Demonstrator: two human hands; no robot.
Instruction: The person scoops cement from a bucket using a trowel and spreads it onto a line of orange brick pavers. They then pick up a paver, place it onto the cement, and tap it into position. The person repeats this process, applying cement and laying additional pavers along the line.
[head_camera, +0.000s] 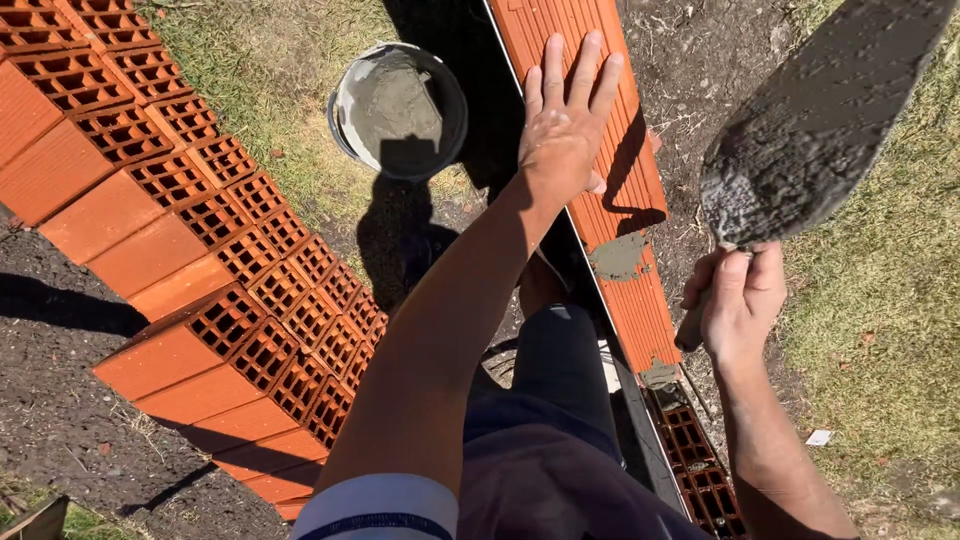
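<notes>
My left hand lies flat, fingers spread, on the top of an orange ribbed brick set on a brick wall. My right hand grips the handle of a trowel, whose mortar-smeared blade is raised up and to the right of the wall. A dab of grey mortar sits in the joint just below the pressed brick, and another dab of mortar lies lower on the wall.
A bucket with grey mortar stands on the grass to the left. A long stack of hollow orange bricks runs diagonally at left. Dark soil lies at bottom left, grass at right.
</notes>
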